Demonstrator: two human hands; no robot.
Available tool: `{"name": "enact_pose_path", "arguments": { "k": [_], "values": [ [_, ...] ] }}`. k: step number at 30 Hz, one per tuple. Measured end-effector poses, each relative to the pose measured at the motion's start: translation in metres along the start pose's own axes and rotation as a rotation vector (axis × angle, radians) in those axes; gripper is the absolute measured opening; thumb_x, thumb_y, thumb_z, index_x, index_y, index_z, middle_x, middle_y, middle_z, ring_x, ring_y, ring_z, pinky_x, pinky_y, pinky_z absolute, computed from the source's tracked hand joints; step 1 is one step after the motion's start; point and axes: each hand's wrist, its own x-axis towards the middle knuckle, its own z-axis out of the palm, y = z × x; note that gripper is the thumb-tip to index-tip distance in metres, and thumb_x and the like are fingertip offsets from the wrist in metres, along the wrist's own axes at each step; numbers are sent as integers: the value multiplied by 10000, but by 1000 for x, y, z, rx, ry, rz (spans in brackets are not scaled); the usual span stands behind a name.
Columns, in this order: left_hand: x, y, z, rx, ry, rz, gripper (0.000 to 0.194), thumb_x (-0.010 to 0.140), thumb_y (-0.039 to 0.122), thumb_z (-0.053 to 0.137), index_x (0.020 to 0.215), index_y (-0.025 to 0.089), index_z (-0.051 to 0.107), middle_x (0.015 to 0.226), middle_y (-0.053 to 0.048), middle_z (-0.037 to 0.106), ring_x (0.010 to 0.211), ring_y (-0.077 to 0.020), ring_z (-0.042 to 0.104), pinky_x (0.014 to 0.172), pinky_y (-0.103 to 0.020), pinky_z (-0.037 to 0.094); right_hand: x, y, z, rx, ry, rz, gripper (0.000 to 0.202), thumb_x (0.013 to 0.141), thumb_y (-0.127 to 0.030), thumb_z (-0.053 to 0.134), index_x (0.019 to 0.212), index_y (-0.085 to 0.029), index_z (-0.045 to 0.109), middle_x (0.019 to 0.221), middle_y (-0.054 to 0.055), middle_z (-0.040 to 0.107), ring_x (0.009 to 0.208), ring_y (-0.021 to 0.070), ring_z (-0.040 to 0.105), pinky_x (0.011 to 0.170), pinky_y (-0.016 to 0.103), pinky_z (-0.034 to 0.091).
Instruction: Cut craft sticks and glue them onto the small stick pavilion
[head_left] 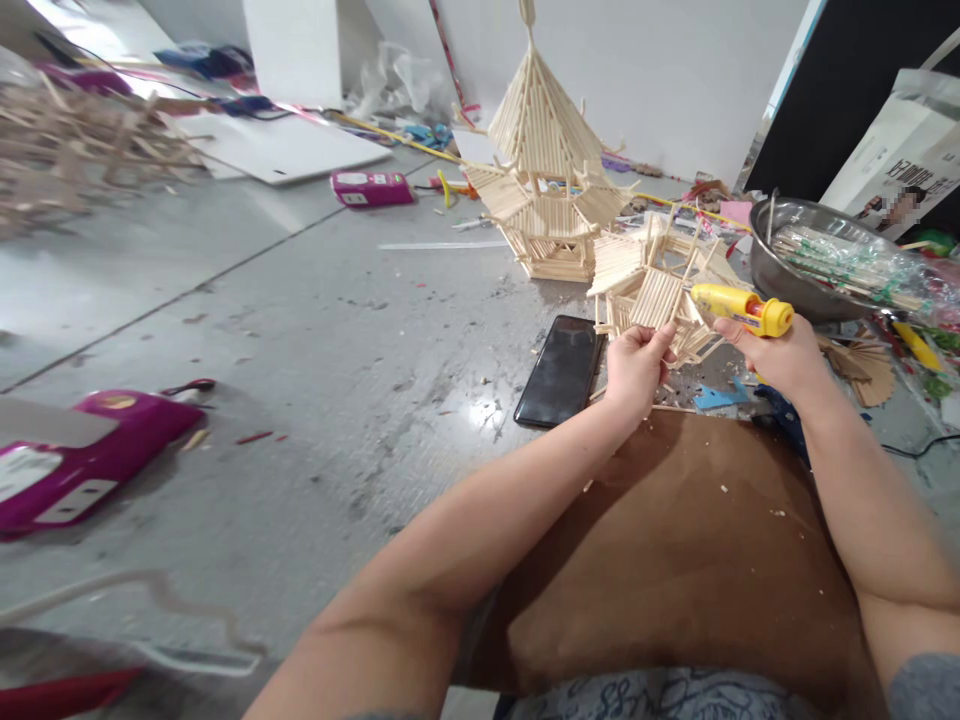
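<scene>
In the head view, my right hand (791, 358) is wrapped round a yellow hot glue gun (739, 306). The gun's nozzle points left, at the top of a slatted roof panel (655, 298). This panel is made of thin wooden sticks and belongs to a small, partly open pavilion model (619, 262). With fingers pinched, my left hand (634, 370) holds the lower edge of the panel; the fingertips partly hide what lies between them. Behind stands a taller stick pagoda (551, 125) with a pointed roof.
A black phone (559, 372) lies left of my left hand. Brown board (675, 540) covers my lap. At the right is a metal bowl (765, 265) with bagged sticks. Purple power strips (371, 188) and a stick pile (82, 150) lie leftward on the grey floor.
</scene>
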Motion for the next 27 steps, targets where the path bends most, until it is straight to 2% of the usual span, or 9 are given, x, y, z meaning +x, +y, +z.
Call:
{"name": "enact_pose_path", "arguments": {
  "k": [4,13,27],
  "values": [
    [2,-2,-1,14,-7,33,285,689,352,612,590,161,425,417,71,480,272,-19,350,292,-164,238,0,3,1,-22,8,9,403,643,-519,598,452,-192,460,403,-25,430,419,103,435,410,242,316],
    [4,-4,-4,5,-31,39,253,643,305,646,607,159,442,440,68,489,284,-21,360,287,-166,266,0,0,0,-10,-5,20,406,640,-519,598,449,-193,451,426,-18,434,437,102,425,436,248,305],
    [4,-2,-5,84,-5,66,278,671,353,623,587,159,442,422,68,473,284,-19,362,297,-165,256,0,1,0,-41,8,6,439,627,-561,588,438,-191,446,398,-21,425,413,102,419,410,246,316]
  ]
}}
